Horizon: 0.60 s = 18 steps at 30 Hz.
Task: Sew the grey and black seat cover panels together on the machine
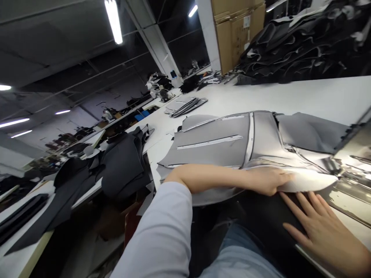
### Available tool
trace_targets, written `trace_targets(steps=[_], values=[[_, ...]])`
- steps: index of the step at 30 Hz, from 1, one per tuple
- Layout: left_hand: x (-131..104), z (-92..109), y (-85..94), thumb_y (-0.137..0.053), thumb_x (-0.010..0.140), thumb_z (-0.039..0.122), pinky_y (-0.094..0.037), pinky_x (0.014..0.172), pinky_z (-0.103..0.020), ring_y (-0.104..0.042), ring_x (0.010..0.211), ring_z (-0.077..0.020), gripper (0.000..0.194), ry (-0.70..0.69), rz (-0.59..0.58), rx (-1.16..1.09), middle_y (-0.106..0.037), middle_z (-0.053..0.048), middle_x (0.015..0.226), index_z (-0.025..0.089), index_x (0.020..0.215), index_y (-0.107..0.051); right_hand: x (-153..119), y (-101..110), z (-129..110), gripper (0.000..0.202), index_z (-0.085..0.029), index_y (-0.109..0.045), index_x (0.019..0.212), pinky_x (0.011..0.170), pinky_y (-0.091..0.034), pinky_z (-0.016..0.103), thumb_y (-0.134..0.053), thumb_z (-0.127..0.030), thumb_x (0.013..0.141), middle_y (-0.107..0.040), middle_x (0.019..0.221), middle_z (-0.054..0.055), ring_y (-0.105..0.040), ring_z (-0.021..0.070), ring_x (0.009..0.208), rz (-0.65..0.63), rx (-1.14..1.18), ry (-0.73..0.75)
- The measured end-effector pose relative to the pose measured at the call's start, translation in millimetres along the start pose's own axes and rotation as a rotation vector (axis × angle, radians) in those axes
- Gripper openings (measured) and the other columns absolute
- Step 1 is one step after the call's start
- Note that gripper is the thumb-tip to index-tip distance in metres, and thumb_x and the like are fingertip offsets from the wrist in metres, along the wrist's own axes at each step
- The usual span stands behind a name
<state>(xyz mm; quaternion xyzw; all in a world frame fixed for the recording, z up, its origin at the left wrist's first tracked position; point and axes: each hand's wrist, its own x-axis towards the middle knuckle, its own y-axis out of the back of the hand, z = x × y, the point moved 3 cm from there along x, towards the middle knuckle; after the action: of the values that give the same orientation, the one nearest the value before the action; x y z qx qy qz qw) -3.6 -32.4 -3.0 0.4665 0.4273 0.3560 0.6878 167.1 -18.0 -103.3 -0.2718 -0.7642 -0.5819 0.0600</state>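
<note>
A large grey fabric piece with pale strips lies across the white table, its right end running under the sewing machine. My left hand reaches over it, fingers closed on the pale edge of the fabric. Flat on dark material near the machine rests my right hand, fingers spread, fingertips beside that pale edge.
Behind the grey piece is a stack of cut panels on the white table. Dark fabric hangs over a table at left. A big dark pile and cardboard boxes stand at the back right.
</note>
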Motion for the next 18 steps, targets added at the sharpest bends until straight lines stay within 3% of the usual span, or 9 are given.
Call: trace_targets(steps=[3,6,10,13,16,18], values=[[9.4,23.6,-12.7,-0.047,0.091,0.016,-0.044,0.101,-0.046,-0.046,0.130,-0.0337,0.059,-0.034,0.003,0.221,-0.045,-0.020,0.142,0.013,0.149,-0.034,-18.1,14.5,-25.1,0.093,-0.024,-0.045,0.147,0.108,-0.033,0.063,-0.071,-0.065,0.068,-0.036,0.153,0.019,-0.031,0.0453,0.140,-0.057,-0.073,0.075],[18.7,34.2,-17.1,-0.036,0.095,0.015,-0.038,0.108,-0.046,-0.036,0.138,-0.0326,0.051,-0.085,-0.014,0.299,-0.043,-0.019,0.145,0.009,0.145,-0.036,-7.6,30.4,-42.8,0.094,-0.017,-0.048,0.145,0.109,-0.030,0.062,-0.075,-0.061,0.066,-0.042,0.147,0.024,-0.033,0.0458,0.138,-0.180,-0.071,0.005],[35.5,19.4,-13.0,-0.061,0.073,0.011,-0.026,0.118,-0.050,-0.012,0.149,-0.0370,0.087,-0.222,-0.162,0.297,-0.021,-0.020,0.160,0.010,0.151,-0.023,12.6,37.4,-40.1,0.094,-0.013,-0.053,0.140,0.109,-0.029,0.062,-0.077,-0.064,0.064,-0.046,0.141,0.028,-0.034,0.0484,0.136,-0.254,-0.085,-0.041],[48.8,5.2,-8.7,-0.061,0.068,0.015,-0.029,0.117,-0.047,-0.020,0.148,-0.0350,0.094,-0.200,-0.177,0.232,-0.022,-0.021,0.159,0.008,0.152,-0.020,19.2,33.7,-28.7,0.066,-0.010,-0.059,0.133,0.108,-0.035,0.057,-0.071,-0.046,0.079,-0.047,0.140,0.028,-0.038,0.0430,0.135,-0.175,-0.173,-0.045],[58.9,2.4,-5.5,-0.051,0.075,0.013,-0.029,0.118,-0.041,-0.036,0.140,-0.0285,0.074,-0.110,-0.020,0.220,-0.040,-0.019,0.151,0.006,0.147,-0.035,27.7,30.6,-14.3,0.042,-0.004,-0.061,0.127,0.104,-0.042,0.049,-0.057,-0.017,0.087,-0.054,0.133,0.029,-0.051,0.0362,0.127,-0.119,-0.321,-0.130],[61.9,6.1,-5.7,-0.047,0.080,0.015,-0.030,0.117,-0.041,-0.040,0.136,-0.0282,0.064,-0.036,0.044,0.250,-0.047,-0.018,0.145,0.005,0.143,-0.043,33.4,31.9,-7.9,0.037,0.002,-0.063,0.121,0.097,-0.046,0.047,-0.048,-0.008,0.089,-0.059,0.124,0.031,-0.059,0.0354,0.116,-0.142,-0.413,-0.141]])
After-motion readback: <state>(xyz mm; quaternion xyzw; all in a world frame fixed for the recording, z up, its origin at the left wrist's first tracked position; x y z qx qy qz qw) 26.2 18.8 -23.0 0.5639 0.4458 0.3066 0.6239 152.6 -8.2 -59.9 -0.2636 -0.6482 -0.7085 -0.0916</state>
